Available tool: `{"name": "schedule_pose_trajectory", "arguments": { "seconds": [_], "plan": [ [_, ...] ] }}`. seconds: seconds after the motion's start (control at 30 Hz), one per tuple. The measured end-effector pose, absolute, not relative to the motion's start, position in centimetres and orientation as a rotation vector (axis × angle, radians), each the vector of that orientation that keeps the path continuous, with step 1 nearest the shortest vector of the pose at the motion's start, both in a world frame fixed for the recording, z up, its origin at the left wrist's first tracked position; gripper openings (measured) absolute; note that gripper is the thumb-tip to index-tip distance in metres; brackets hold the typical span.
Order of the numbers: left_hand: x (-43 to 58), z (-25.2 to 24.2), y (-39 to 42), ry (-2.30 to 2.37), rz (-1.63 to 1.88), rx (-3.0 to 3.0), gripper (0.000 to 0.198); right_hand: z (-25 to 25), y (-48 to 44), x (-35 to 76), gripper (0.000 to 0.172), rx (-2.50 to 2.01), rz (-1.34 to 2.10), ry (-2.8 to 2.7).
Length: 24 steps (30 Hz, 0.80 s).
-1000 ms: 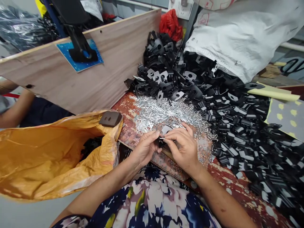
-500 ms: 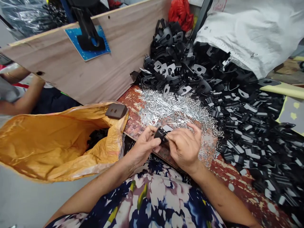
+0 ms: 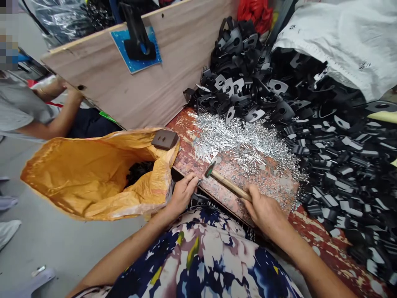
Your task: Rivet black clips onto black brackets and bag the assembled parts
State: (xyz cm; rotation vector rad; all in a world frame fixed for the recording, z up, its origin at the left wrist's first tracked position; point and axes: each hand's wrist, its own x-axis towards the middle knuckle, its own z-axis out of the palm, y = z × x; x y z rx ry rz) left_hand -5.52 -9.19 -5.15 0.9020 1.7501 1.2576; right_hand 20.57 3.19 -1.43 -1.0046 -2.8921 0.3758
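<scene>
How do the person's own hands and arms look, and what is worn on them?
The left hand and right hand are ungloved, and the forearms are bare, with no watch or bracelet visible. A patterned sleeve edge shows at the lower left. The garment has a floral print in navy, white and mauve, with yellow-green touches.

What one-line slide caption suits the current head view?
Right hand gripping a wooden-handled hammer, left hand near its green head, beside heaped metal pins and black plastic parts.

Inscriptions: none legible. White sack (image 3: pixel 347 41): small dark marks, unreadable. Brands, numbers, signs: none that can be read.
</scene>
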Motion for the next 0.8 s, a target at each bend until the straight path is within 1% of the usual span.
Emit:
{"name": "schedule_pose_trajectory", "arguments": {
  "seconds": [0.13,0.2,0.23,0.37,0.4,0.53,0.63,0.8],
  "plan": [
    [-5.3,-6.0,-8.7,1.798,1.29,0.924,0.039,0.9,2.2,20.9,0.056,-0.768,0.46,-2.678],
    [-5.5,-6.3,-8.8,1.815,1.309,0.925,0.04,1.1,1.7,21.0,0.065,-0.71,0.468,-2.579],
    [-5.6,-6.4,-8.8,1.824,1.317,0.926,0.04,0.9,1.4,20.9,0.066,-0.694,0.446,-2.571],
    [-5.6,-6.7,-8.8,1.835,1.321,0.937,0.04,-0.5,1.1,20.4,0.058,-0.69,0.324,-2.738],
    [-5.6,-6.7,-8.8,1.834,1.318,0.938,0.041,-0.7,1.1,20.4,0.058,-0.702,0.324,-2.748],
    [-5.7,-6.7,-8.8,1.842,1.308,0.921,0.04,-0.2,1.2,20.7,0.065,-0.685,0.34,-2.647],
    [-5.8,-6.7,-8.9,1.845,1.301,0.909,0.04,-0.1,1.1,20.5,0.057,-0.693,0.316,-2.744],
    [-5.6,-5.3,-8.6,1.799,1.292,0.959,0.043,-0.9,1.3,19.8,0.049,-0.812,0.504,-2.792]
  ]
}}
